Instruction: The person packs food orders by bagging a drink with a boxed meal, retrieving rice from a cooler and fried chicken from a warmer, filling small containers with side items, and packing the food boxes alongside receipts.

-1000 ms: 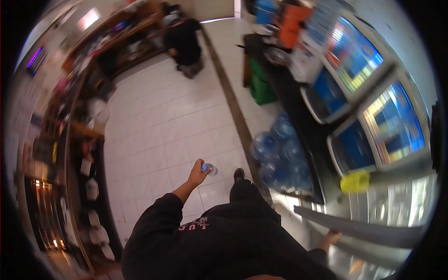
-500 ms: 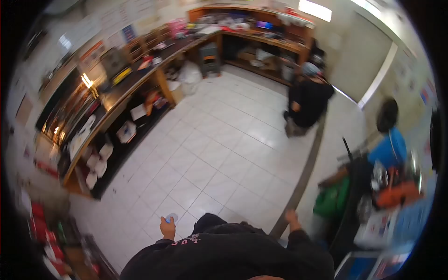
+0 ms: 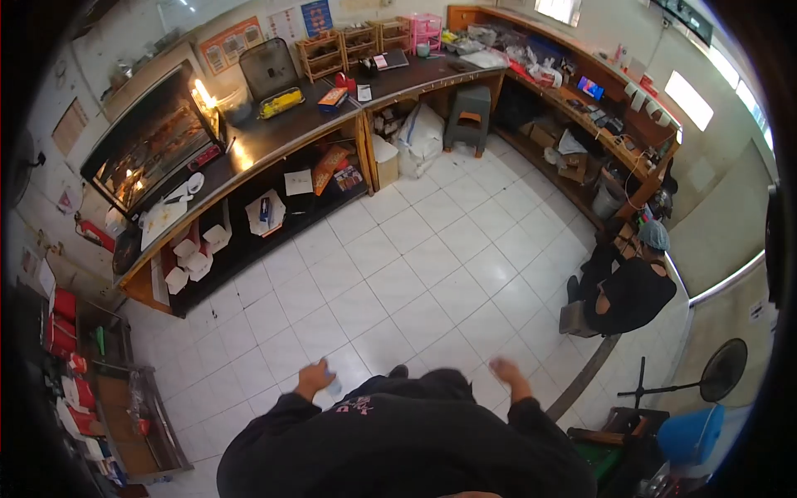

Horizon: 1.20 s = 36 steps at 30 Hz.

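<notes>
My left hand [image 3: 313, 378] is closed around a clear plastic bottle [image 3: 334, 385] with a bluish part, held low at my left side above the tiles. Much of the bottle is hidden by the hand and my dark sleeve. On the other side, my right hand [image 3: 508, 373] hangs over the floor, away from any object. Motion smears its fingers, and I can make out nothing in it.
White floor tiles [image 3: 398, 290] stretch ahead. A long counter [image 3: 290, 137] with a glowing glass cabinet [image 3: 154, 141] runs along the left. A grey stool [image 3: 469, 116] stands in the far corner. At right, a person [image 3: 635, 286] sits low, near a fan [image 3: 722, 371].
The room has shifted rightward and down in view, with the seated person and fan now nearer. My left hand keeps hold of the bottle; my right arm has swung slightly forward.
</notes>
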Available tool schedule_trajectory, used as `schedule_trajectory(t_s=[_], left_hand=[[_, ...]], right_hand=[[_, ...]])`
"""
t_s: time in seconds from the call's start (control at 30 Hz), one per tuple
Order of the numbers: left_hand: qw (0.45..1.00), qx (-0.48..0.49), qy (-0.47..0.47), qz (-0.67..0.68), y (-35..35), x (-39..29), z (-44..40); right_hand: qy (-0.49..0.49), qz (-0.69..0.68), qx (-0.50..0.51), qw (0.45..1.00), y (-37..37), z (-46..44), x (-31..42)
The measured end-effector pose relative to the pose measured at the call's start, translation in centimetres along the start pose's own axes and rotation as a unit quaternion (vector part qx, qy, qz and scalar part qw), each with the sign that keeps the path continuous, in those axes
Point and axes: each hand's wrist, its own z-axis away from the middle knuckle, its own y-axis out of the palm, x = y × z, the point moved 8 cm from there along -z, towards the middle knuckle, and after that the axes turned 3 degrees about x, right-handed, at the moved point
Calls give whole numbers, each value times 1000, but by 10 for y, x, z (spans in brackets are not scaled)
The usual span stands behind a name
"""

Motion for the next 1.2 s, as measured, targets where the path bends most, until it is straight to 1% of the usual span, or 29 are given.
schedule_trajectory(t_s=[0.03, 0.07, 0.13, 0.2, 0.27, 0.33, 0.37, 0.4, 0.43, 0.47, 0.5, 0.53, 0.57, 0.6, 0.67, 0.7, 0.73, 0.77, 0.83, 0.87, 0.9, 0.93, 0.97, 1.03, 1.07, 1.1, 1.13, 1.17, 1.2], left_hand=[[999, 30, -12, -38, -30, -18, -53], [999, 33, -4, -39, -65, -40, -100], [999, -40, 23, -12, -130, -76, -202], [996, -85, 12, 36, -206, -115, -296], [974, -196, -14, 113, -272, -144, -385], [937, -264, -4, 230, -328, -170, -471], [919, -305, 13, 250, -359, -188, -502], [897, -347, 30, 274, -395, -210, -532], [898, -348, 18, 269, -424, -226, -564], [901, -347, 6, 261, -451, -239, -595], [905, -341, 11, 254, -478, -250, -627], [903, -357, 22, 238, -505, -261, -654], [900, -372, 31, 224, -527, -270, -679], [903, -367, 31, 222, -544, -276, -705], [905, -362, 34, 220, -585, -286, -760], [906, -358, 21, 222, -600, -288, -787], [905, -362, 25, 223, -615, -292, -813], [907, -359, 3, 219, -630, -291, -842], [912, -367, -33, 182, -664, -297, -899], [914, -364, -26, 175, -678, -299, -935], [925, -348, -28, 150, -692, -299, -977], [937, -327, -28, 121, -703, -300, -1014], [937, -330, -27, 111, -720, -313, -1035], [943, -315, -15, 109, -736, -313, -1107], [943, -313, -11, 111, -745, -309, -1147], [939, -320, -9, 129, -750, -304, -1183], [939, -314, -22, 136, -755, -301, -1215], [939, -311, -23, 143, -756, -297, -1245], [940, -307, -26, 149, -758, -296, -1268]], right_hand=[[20, -20, 49, 998, 28, 10, 0], [45, -77, 68, 994, 42, 25, -8], [111, -144, 103, 978, 67, 55, -36], [171, -162, 119, 965, 60, 68, -64], [217, -159, 123, 955, 39, 69, -93], [241, -137, 115, 954, 4, 46, -118], [236, -110, 101, 960, -20, 24, -130], [208, -55, 81, 973, -50, -7, -141], [159, 32, 48, 986, -82, -44, -148], [111, 134, -3, 985, -123, -93, -155], [110, 182, -51, 976, -160, -145, -168], [172, 56, -54, 982, -176, -217, -216], [225, -16, -62, 972, -233, -278, -225], [257, -83, -92, 958, -297, -341, -218], [256, -175, -140, 940, -411, -459, -174], [147, -89, -232, 957, -471, -524, -139], [107, -243, -281, 922, -501, -598, -131], [93, -263, -300, 912, -559, -628, -74], [-54, -315, -296, 900, -664, -651, 63], [-119, -352, -285, 884, -693, -663, 109], [-109, -363, -286, 880, -708, -676, 129], [-93, -417, -244, 870, -708, -690, 146], [-77, -467, -206, 857, -708, -706, 153], [36, -299, -265, 916, -642, -757, 98], [114, -250, -211, 938, -626, -743, 95], [156, -216, -178, 947, -565, -761, 56], [190, -192, -117, 956, -507, -759, 26], [219, -222, 13, 950, -486, -729, 32], [305, -332, 36, 892, -436, -696, 11]])
